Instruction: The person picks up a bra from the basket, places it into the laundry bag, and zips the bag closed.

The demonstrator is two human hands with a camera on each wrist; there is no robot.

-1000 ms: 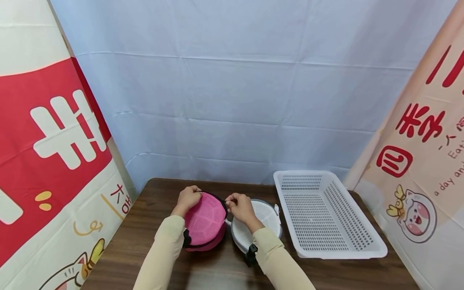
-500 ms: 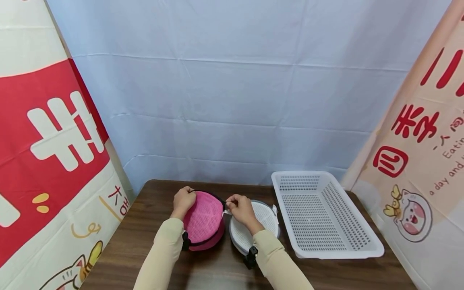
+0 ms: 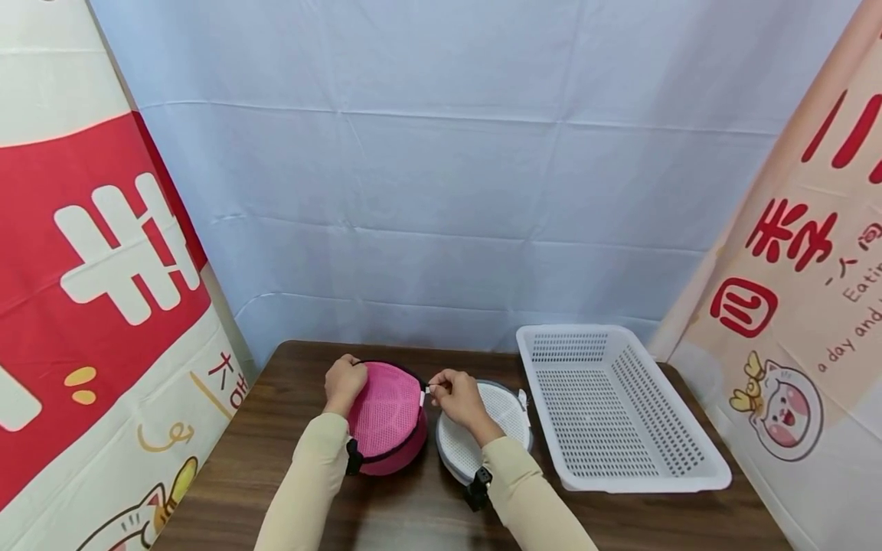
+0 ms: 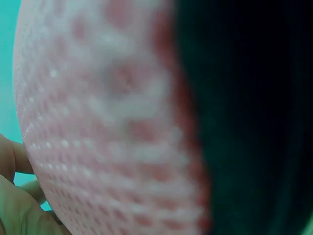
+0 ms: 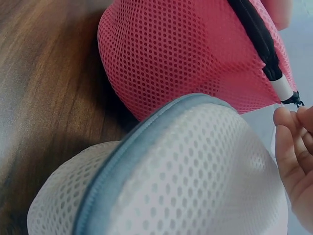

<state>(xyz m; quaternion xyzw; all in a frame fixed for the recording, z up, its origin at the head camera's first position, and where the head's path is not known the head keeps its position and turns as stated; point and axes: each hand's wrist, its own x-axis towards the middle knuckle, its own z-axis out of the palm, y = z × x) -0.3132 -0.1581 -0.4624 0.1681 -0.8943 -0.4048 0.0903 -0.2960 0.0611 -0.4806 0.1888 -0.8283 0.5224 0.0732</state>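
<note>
A round pink mesh laundry bag (image 3: 386,409) with a black zipper round its top stands on the table. My left hand (image 3: 344,381) grips its far left rim, and in the left wrist view its mesh (image 4: 112,122) fills much of the frame. At the bag's right side my right hand (image 3: 456,394) pinches the end of the zipper, by a small white tab (image 5: 281,89). Under my right forearm lies a second mesh bag (image 5: 195,171), white with a grey zipper, which neither hand holds.
A white perforated plastic basket (image 3: 703,482) stands on the right of the dark wooden table (image 3: 276,459). Cloth curtains (image 3: 427,191) hang behind the table and on both sides.
My left hand has shifted slightly left along the pink bag's rim. The white tab now shows beside my right fingertips. The white bag and the basket keep their places.
</note>
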